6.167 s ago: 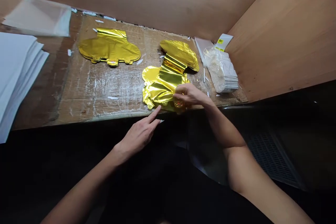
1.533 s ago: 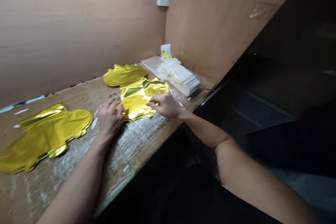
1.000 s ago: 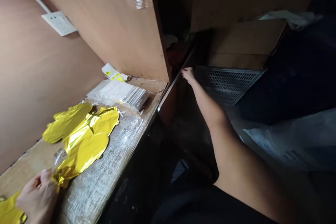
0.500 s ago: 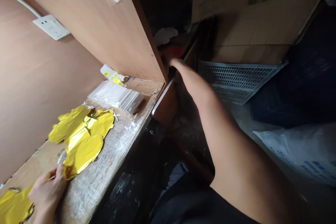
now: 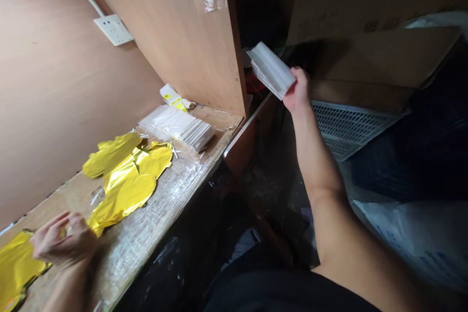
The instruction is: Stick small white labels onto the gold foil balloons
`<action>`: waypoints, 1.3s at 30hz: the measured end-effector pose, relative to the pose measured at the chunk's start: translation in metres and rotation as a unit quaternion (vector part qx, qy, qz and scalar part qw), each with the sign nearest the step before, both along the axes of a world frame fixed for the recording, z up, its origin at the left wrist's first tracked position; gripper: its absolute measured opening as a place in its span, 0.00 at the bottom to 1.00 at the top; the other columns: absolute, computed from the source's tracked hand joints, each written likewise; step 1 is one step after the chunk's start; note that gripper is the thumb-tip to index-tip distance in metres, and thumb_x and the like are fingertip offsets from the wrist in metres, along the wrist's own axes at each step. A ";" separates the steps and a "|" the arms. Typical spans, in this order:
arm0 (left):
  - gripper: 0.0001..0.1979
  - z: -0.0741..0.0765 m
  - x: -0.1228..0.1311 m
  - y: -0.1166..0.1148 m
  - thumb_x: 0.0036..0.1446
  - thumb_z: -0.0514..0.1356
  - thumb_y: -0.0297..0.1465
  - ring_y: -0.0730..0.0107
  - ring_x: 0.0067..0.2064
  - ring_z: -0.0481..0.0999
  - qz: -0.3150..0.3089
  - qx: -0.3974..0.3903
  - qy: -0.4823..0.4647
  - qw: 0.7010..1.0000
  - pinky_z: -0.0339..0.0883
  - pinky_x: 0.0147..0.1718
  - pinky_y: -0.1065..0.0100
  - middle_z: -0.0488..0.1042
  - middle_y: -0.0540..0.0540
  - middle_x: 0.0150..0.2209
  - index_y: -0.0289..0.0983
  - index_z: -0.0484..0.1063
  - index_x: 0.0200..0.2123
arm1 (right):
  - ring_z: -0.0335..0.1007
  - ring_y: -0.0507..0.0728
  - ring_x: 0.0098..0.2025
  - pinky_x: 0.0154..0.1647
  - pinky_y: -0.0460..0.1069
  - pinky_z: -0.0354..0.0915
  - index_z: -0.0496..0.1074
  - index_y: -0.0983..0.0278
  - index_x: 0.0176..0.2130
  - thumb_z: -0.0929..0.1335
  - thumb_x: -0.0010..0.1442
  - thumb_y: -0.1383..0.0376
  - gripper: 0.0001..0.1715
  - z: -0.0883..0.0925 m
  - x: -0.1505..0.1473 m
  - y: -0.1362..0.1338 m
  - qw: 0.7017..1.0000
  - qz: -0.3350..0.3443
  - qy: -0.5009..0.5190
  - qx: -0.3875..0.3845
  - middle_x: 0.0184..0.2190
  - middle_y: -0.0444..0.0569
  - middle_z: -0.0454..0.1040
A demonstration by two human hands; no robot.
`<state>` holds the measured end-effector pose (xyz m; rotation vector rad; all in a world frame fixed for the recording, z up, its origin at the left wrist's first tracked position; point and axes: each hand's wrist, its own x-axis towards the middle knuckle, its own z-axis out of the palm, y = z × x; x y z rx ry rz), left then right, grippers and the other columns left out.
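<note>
My right hand [image 5: 298, 90] is closed around one end of a thin stack of white sheets [image 5: 272, 70], held up over an open drawer. The stack has a folded, slightly glossy top layer; I cannot tell paper from plastic. On the bench, my left hand [image 5: 64, 239] has its fingers curled in, and whatever they may hold is hidden. Beside it lie flat gold foil balloons [image 5: 126, 197], whose near tip reaches the back of the hand. Another gold foil balloon [image 5: 16, 268] lies to its left, at the picture's edge.
White packets [image 5: 183, 129] lie in a stack on the bench, near a white and yellow label strip [image 5: 173, 97]. An upright wooden panel [image 5: 204, 39] parts the bench from the drawer [image 5: 244, 136]. Right of my arm are a plastic crate [image 5: 351, 126], cardboard boxes [image 5: 373, 58] and a white sack [image 5: 413, 234].
My right hand has come up out of the drawer with the stack of white sheets. My left hand has shifted left, off the near gold balloon's edge. The view has swung left.
</note>
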<state>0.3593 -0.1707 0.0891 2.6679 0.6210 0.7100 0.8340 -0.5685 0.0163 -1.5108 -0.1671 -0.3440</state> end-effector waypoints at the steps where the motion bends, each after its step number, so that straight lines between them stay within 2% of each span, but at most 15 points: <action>1: 0.15 -0.011 0.011 0.005 0.57 0.64 0.50 0.55 0.44 0.85 -0.006 -0.008 -0.009 1.000 0.78 0.44 0.56 0.86 0.54 0.35 0.49 0.83 0.38 | 0.75 0.64 0.51 0.44 0.53 0.70 0.74 0.64 0.47 0.64 0.75 0.45 0.25 -0.004 -0.028 -0.003 0.999 0.027 0.021 0.017 0.40 0.53 0.77; 5: 0.18 -0.065 0.059 0.014 0.61 0.65 0.49 0.54 0.46 0.84 -0.060 -0.063 -0.141 0.986 0.78 0.50 0.50 0.85 0.45 0.40 0.40 0.80 0.33 | 0.76 0.65 0.45 0.41 0.56 0.73 0.72 0.60 0.40 0.68 0.71 0.46 0.21 -0.011 -0.128 0.021 0.964 0.196 0.144 0.106 0.32 0.51 0.76; 7: 0.20 -0.076 0.073 0.007 0.62 0.66 0.50 0.51 0.52 0.83 -0.131 -0.115 -0.167 0.970 0.78 0.54 0.48 0.84 0.39 0.51 0.39 0.80 0.32 | 0.76 0.63 0.40 0.40 0.56 0.74 0.67 0.60 0.33 0.67 0.69 0.51 0.18 -0.009 -0.163 0.050 0.924 0.279 0.210 0.153 0.28 0.49 0.73; 9: 0.21 -0.073 0.077 -0.002 0.61 0.67 0.52 0.45 0.66 0.75 -0.234 -0.177 -0.087 0.952 0.75 0.60 0.45 0.75 0.39 0.66 0.40 0.82 0.33 | 0.74 0.60 0.34 0.39 0.55 0.75 0.60 0.59 0.30 0.67 0.66 0.56 0.17 -0.005 -0.191 0.085 0.880 0.350 0.268 0.174 0.27 0.47 0.70; 12: 0.23 -0.055 0.074 -0.007 0.60 0.67 0.57 0.39 0.75 0.61 -0.286 -0.138 -0.040 0.948 0.71 0.63 0.38 0.62 0.44 0.76 0.43 0.85 0.33 | 0.67 0.57 0.27 0.34 0.53 0.75 0.56 0.58 0.28 0.68 0.62 0.60 0.17 -0.001 -0.224 0.136 0.824 0.439 0.321 0.159 0.23 0.44 0.66; 14: 0.23 -0.049 0.067 -0.001 0.60 0.67 0.56 0.38 0.74 0.63 -0.298 -0.141 -0.031 0.944 0.72 0.62 0.37 0.62 0.42 0.75 0.43 0.86 0.35 | 0.63 0.56 0.24 0.32 0.52 0.74 0.56 0.58 0.28 0.68 0.60 0.61 0.16 -0.001 -0.241 0.166 0.796 0.483 0.340 0.134 0.21 0.44 0.63; 16: 0.22 -0.051 0.057 0.011 0.58 0.70 0.54 0.42 0.68 0.73 -0.305 -0.234 -0.021 0.923 0.76 0.58 0.41 0.71 0.37 0.69 0.42 0.86 0.42 | 0.64 0.56 0.24 0.31 0.52 0.73 0.59 0.58 0.28 0.68 0.61 0.60 0.15 -0.004 -0.254 0.193 0.781 0.511 0.347 0.092 0.21 0.44 0.63; 20: 0.32 -0.070 0.028 0.044 0.53 0.76 0.45 0.55 0.46 0.85 -0.262 -0.450 -0.039 0.853 0.82 0.49 0.50 0.83 0.38 0.49 0.37 0.79 0.57 | 0.74 0.59 0.33 0.39 0.53 0.74 0.67 0.59 0.38 0.66 0.68 0.47 0.19 -0.011 -0.271 0.237 0.841 0.492 0.225 -0.001 0.31 0.49 0.75; 22: 0.35 -0.078 0.009 0.062 0.50 0.78 0.40 0.58 0.45 0.85 -0.234 -0.484 -0.074 0.840 0.82 0.49 0.55 0.83 0.37 0.52 0.36 0.77 0.60 | 0.78 0.61 0.43 0.46 0.55 0.75 0.68 0.57 0.47 0.64 0.69 0.39 0.26 -0.013 -0.282 0.254 0.901 0.429 0.050 -0.034 0.43 0.52 0.78; 24: 0.38 -0.084 -0.012 0.079 0.47 0.80 0.36 0.57 0.51 0.84 -0.219 -0.495 -0.112 0.834 0.81 0.51 0.58 0.79 0.35 0.60 0.36 0.76 0.62 | 0.76 0.65 0.54 0.56 0.61 0.73 0.70 0.57 0.52 0.65 0.68 0.37 0.30 -0.011 -0.298 0.268 0.921 0.339 -0.167 -0.096 0.52 0.56 0.77; 26: 0.40 -0.089 -0.031 0.093 0.46 0.81 0.35 0.54 0.55 0.82 -0.217 -0.498 -0.133 0.829 0.79 0.54 0.59 0.77 0.34 0.62 0.36 0.76 0.63 | 0.71 0.69 0.63 0.66 0.66 0.64 0.74 0.58 0.52 0.70 0.67 0.39 0.29 -0.007 -0.317 0.282 0.871 0.281 -0.352 -0.196 0.58 0.59 0.75; 29: 0.38 -0.097 -0.055 0.107 0.49 0.80 0.36 0.55 0.53 0.82 -0.228 -0.497 -0.146 0.824 0.78 0.51 0.61 0.79 0.34 0.59 0.36 0.77 0.62 | 0.67 0.72 0.67 0.72 0.69 0.52 0.76 0.60 0.57 0.73 0.66 0.45 0.29 0.002 -0.342 0.307 0.755 0.317 -0.460 -0.343 0.62 0.60 0.75; 33: 0.39 -0.107 -0.077 0.114 0.51 0.78 0.41 0.58 0.47 0.82 -0.225 -0.463 -0.181 0.838 0.78 0.45 0.62 0.81 0.35 0.53 0.36 0.75 0.64 | 0.77 0.63 0.45 0.54 0.59 0.66 0.80 0.64 0.47 0.72 0.68 0.51 0.19 0.007 -0.360 0.344 0.722 0.480 -0.335 -0.369 0.41 0.54 0.83; 36: 0.44 -0.111 -0.091 0.124 0.48 0.79 0.45 0.57 0.50 0.80 -0.103 -0.339 -0.247 0.902 0.77 0.44 0.62 0.79 0.35 0.54 0.37 0.73 0.65 | 0.68 0.55 0.30 0.34 0.49 0.63 0.77 0.64 0.33 0.70 0.70 0.52 0.21 0.004 -0.370 0.368 0.705 0.594 -0.216 -0.322 0.28 0.47 0.76; 39: 0.29 -0.110 -0.112 0.155 0.51 0.77 0.47 0.60 0.45 0.80 -0.070 -0.302 -0.226 0.923 0.76 0.39 0.65 0.80 0.38 0.46 0.34 0.81 0.50 | 0.63 0.52 0.27 0.29 0.47 0.59 0.74 0.64 0.29 0.70 0.69 0.46 0.27 -0.001 -0.377 0.401 0.667 0.668 -0.162 -0.288 0.25 0.45 0.72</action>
